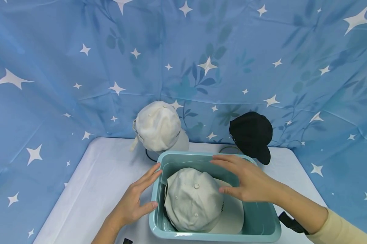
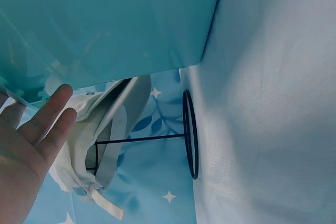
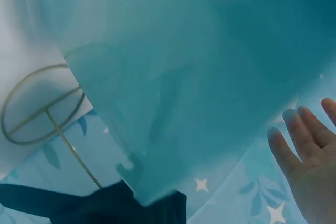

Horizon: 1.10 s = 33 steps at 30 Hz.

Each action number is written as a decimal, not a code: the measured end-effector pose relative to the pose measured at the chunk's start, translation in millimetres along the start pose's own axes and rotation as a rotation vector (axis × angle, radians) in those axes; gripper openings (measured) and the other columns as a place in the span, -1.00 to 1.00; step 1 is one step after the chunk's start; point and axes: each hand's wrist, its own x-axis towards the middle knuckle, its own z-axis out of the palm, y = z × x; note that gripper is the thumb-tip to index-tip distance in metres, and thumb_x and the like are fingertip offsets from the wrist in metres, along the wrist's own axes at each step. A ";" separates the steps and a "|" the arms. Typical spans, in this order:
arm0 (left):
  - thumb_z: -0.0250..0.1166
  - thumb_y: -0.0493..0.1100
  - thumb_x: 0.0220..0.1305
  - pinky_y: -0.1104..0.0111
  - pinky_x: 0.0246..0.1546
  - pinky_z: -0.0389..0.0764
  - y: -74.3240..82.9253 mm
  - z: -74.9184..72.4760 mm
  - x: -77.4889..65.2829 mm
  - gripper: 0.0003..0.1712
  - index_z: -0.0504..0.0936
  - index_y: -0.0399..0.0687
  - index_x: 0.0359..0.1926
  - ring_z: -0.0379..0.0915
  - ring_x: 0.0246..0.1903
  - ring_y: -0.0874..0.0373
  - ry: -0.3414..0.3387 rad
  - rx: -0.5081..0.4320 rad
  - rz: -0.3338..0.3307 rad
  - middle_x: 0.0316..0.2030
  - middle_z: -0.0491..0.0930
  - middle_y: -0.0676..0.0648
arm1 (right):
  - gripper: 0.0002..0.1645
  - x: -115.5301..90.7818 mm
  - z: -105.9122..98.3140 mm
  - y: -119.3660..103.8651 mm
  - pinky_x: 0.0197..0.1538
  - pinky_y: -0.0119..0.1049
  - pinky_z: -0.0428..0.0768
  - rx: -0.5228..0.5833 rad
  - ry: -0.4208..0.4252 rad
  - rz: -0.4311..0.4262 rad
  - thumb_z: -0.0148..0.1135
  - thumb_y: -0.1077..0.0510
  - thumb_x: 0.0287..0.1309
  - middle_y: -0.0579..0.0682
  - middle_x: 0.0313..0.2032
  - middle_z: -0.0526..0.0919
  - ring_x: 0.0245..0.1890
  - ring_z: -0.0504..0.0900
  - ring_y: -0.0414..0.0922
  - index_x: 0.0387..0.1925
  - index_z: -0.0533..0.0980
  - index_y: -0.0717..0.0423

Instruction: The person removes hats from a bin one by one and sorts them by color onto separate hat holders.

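Observation:
A cream baseball cap (image 1: 195,200) lies in a teal plastic basin (image 1: 261,237), crown up, its brim pointing right. At the basin's left side is my left hand (image 1: 131,201), with fingers spread and fairly straight, fingertips right at the rim. My right hand (image 1: 247,179) hovers over the basin's right half, fingers extended toward the left; its thumb overlaps the cap's brim in the head view. Neither palm holds anything. In the left wrist view, the left fingers (image 2: 50,114) stretch out beside the basin's outer wall (image 2: 121,24).
Behind the basin, a white cap (image 1: 159,127) hangs on a black wire stand (image 2: 190,135). A black cap (image 1: 252,132) is on a thin brass-coloured stand (image 3: 73,150) at the back right. Blue star-patterned cloth (image 1: 183,51) borders the white table (image 1: 79,189).

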 end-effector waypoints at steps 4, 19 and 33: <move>0.33 -0.14 0.18 0.29 0.46 0.23 -0.1 -0.1 0.2 -0.11 0.34 -0.22 0.55 0.16 0.54 -0.12 0.001 -0.005 0.000 0.59 0.17 -0.19 | -0.07 -2.7 8.2 -0.5 0.21 0.14 0.60 0.056 -0.036 0.022 0.59 -0.09 0.10 -0.09 0.44 0.45 0.37 0.51 -0.01 0.48 0.42 -0.06; 0.32 -0.15 0.19 0.31 0.46 0.23 0.8 -0.1 0.2 -0.11 0.33 -0.19 0.55 0.16 0.54 -0.12 0.005 -0.010 0.002 0.59 0.17 -0.20 | -0.13 -6.7 38.1 1.0 0.22 0.07 0.60 0.181 -0.076 0.013 0.50 -0.24 0.18 -0.08 0.37 0.49 0.31 0.53 -0.06 0.45 0.45 -0.08; 0.32 -0.16 0.18 0.32 0.47 0.22 0.8 0.7 0.9 -0.11 0.33 -0.23 0.54 0.16 0.54 -0.12 0.007 -0.021 0.009 0.59 0.17 -0.21 | -0.30 -10.0 52.5 6.0 0.19 -0.07 0.62 0.218 -0.067 -0.011 0.47 -0.22 0.22 -0.09 0.33 0.50 0.26 0.55 -0.07 0.35 0.55 -0.18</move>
